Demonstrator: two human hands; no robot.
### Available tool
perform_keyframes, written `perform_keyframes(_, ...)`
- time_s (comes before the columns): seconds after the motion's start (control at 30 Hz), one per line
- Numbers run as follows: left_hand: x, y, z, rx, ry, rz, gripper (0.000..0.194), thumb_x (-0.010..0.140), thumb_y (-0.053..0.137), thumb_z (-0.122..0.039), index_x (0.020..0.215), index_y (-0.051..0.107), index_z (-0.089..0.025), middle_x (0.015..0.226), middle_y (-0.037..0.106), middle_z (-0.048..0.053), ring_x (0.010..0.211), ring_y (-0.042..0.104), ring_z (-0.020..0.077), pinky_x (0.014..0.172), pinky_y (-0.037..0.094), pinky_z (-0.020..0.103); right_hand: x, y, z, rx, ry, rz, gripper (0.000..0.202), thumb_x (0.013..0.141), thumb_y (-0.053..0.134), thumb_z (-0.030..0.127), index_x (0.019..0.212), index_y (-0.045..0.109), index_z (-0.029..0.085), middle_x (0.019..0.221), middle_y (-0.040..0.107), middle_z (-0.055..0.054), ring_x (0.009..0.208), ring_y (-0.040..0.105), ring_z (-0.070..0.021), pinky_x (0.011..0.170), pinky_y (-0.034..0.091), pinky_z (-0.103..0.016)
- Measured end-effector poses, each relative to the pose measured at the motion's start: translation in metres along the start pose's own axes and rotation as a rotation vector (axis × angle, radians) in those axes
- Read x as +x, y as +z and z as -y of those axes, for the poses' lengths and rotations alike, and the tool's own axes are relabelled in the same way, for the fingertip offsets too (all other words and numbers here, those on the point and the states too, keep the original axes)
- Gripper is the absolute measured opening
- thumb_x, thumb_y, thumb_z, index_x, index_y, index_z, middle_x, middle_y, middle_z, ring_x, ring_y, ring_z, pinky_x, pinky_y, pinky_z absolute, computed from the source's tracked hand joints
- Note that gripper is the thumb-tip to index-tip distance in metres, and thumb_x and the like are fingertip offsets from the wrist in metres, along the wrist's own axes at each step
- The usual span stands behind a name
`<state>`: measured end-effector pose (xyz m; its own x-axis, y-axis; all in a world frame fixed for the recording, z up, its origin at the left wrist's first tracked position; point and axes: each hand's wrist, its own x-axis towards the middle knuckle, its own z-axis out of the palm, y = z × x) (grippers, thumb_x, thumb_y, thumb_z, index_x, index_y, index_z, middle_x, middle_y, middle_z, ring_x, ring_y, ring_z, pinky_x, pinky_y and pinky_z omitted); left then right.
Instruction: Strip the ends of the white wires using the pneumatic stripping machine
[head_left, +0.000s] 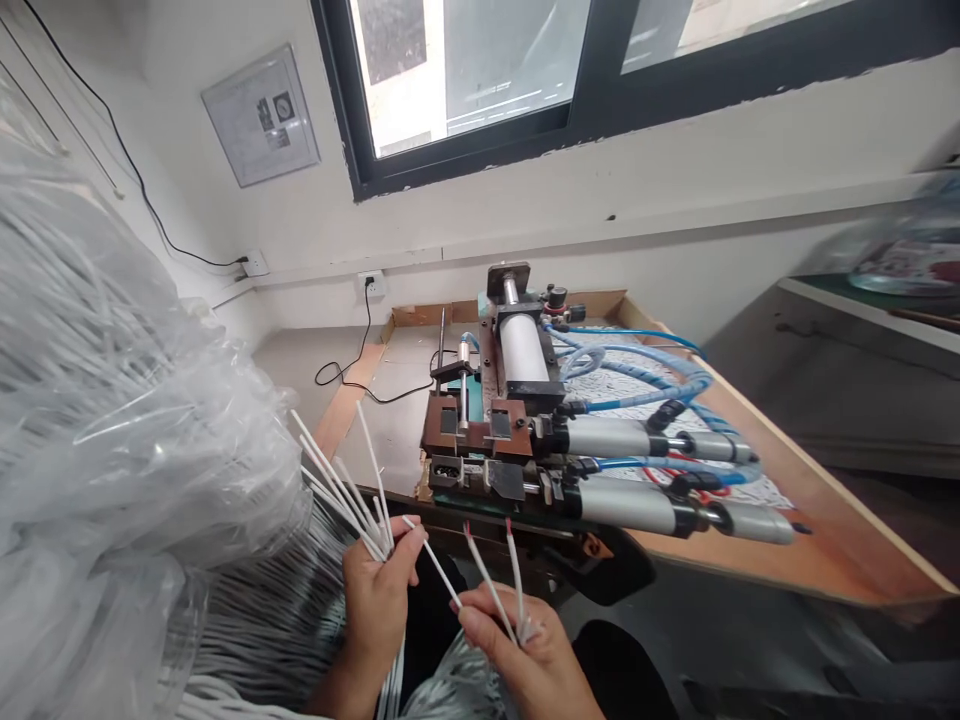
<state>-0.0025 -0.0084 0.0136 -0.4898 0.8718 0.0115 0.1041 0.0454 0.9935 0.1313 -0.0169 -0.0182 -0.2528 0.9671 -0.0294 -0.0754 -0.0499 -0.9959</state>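
Pinching single white cable (439, 566) in right hand (517, 640) at lower middle of frame, its upper end at thumb of my left hand (381, 585); right hand also grips two red-tipped cables (516, 570). Left hand closed round fanned bunch of cables (365, 513). Light fingertip hold, tips apart, seems best against snagging. Grey worktop (394, 410), mid-frame, bears machine with cylinders (523, 350); wooden rim (795, 475) at right. Plastic-wrapped heap (150, 430) fills left side; window (510, 60) in white wall (465, 215) above.

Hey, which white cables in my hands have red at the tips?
The two white cables standing up from your right hand: their tips show red, whereas the fanned cables above your left hand have white tips.
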Motion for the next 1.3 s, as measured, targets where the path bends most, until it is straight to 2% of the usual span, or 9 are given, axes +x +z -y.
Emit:
perform_keyframes(0.1, 0.002, 0.001, -0.004, 0.046, 0.001, 0.000, 0.016, 0.064, 0.063, -0.028, 0.069, 0.067, -0.014, 0.037, 0.045, -0.006, 0.035, 0.037, 0.0077, 0.039, 0.029, 0.021, 0.001, 0.001, 0.004, -0.031, -0.059, -0.035, 0.022, 0.066, 0.061, 0.037, 0.056, 0.068, 0.018, 0.051, 0.048, 0.000, 0.051, 0.043, -0.0138, 0.051, 0.034, -0.025)
perform_keyframes(0.23, 0.005, 0.002, -0.006, -0.004, 0.008, -0.034, 0.016, 0.067, 0.059, -0.029, 0.066, 0.067, -0.015, 0.032, 0.041, -0.007, 0.030, 0.030, 0.0068, 0.036, 0.025, 0.021, 0.004, 0.002, 0.004, -0.024, -0.021, -0.052, 0.021, 0.064, 0.063, 0.036, 0.053, 0.067, 0.018, 0.051, 0.049, -0.001, 0.051, 0.043, -0.0141, 0.052, 0.034, -0.025)
perform_keyframes(0.4, 0.009, -0.001, -0.003, 0.132, 0.106, -0.111, 0.013, 0.057, 0.068, -0.029, 0.060, 0.069, -0.016, 0.049, 0.059, 0.000, 0.047, 0.049, 0.0134, 0.046, 0.036, 0.023, 0.005, 0.000, 0.007, 0.032, 0.003, -0.035, 0.023, 0.062, 0.064, 0.036, 0.050, 0.065, 0.017, 0.048, 0.046, 0.000, 0.049, 0.039, -0.0124, 0.049, 0.032, -0.024)
perform_keyframes(0.5, 0.010, -0.001, 0.003, -0.014, -0.008, -0.034, 0.023, 0.065, 0.061, -0.037, 0.063, 0.067, -0.014, 0.038, 0.046, -0.005, 0.034, 0.034, 0.0071, 0.036, 0.025, 0.020, 0.011, -0.002, 0.007, 0.119, 0.045, -0.105, 0.021, 0.062, 0.066, 0.035, 0.053, 0.065, 0.016, 0.048, 0.047, 0.001, 0.048, 0.039, -0.0113, 0.048, 0.031, -0.023)
perform_keyframes(0.57, 0.009, -0.001, 0.006, -0.189, -0.077, 0.020, 0.027, 0.070, 0.055, -0.039, 0.070, 0.066, -0.014, 0.042, 0.044, -0.006, 0.031, 0.026, 0.0037, 0.034, 0.019, 0.019, 0.018, -0.002, 0.004, 0.201, 0.061, -0.182, 0.021, 0.063, 0.066, 0.036, 0.058, 0.065, 0.015, 0.048, 0.049, 0.001, 0.048, 0.040, -0.0109, 0.047, 0.032, -0.023)
perform_keyframes(0.67, 0.007, 0.001, 0.007, -0.371, -0.121, 0.059, 0.027, 0.073, 0.052, -0.038, 0.076, 0.064, -0.014, 0.052, 0.048, -0.005, 0.034, 0.028, 0.0021, 0.034, 0.019, 0.018, 0.030, 0.001, 0.001, 0.343, 0.098, -0.271, 0.022, 0.062, 0.067, 0.036, 0.066, 0.066, 0.014, 0.053, 0.055, 0.000, 0.048, 0.042, -0.0104, 0.048, 0.033, -0.023)
perform_keyframes(0.8, 0.005, 0.002, 0.005, -0.412, -0.162, 0.075, 0.026, 0.073, 0.053, -0.037, 0.072, 0.064, -0.014, 0.049, 0.045, -0.005, 0.034, 0.029, 0.0014, 0.034, 0.020, 0.017, 0.044, 0.008, 0.001, 0.551, 0.184, -0.358, 0.027, 0.056, 0.072, 0.035, 0.070, 0.065, 0.013, 0.057, 0.060, -0.001, 0.044, 0.043, -0.0093, 0.045, 0.032, -0.022)
perform_keyframes(1.03, 0.005, 0.003, 0.005, -0.418, -0.189, 0.093, 0.025, 0.075, 0.051, -0.036, 0.070, 0.063, -0.014, 0.048, 0.046, -0.006, 0.034, 0.030, 0.0006, 0.034, 0.021, 0.016, 0.055, 0.007, 0.006, 0.621, 0.209, -0.308, 0.024, 0.057, 0.071, 0.031, 0.059, 0.060, 0.011, 0.048, 0.051, 0.002, 0.038, 0.031, -0.0041, 0.039, 0.017, -0.019)
perform_keyframes(1.3, 0.004, 0.003, 0.004, -0.436, -0.216, 0.108, 0.026, 0.076, 0.051, -0.036, 0.070, 0.063, -0.014, 0.049, 0.047, -0.005, 0.033, 0.031, 0.0003, 0.034, 0.022, 0.016, 0.058, 0.006, 0.008, 0.658, 0.253, -0.305, 0.022, 0.057, 0.071, 0.027, 0.054, 0.056, 0.011, 0.046, 0.047, 0.004, 0.038, 0.027, -0.0024, 0.039, 0.013, -0.018)
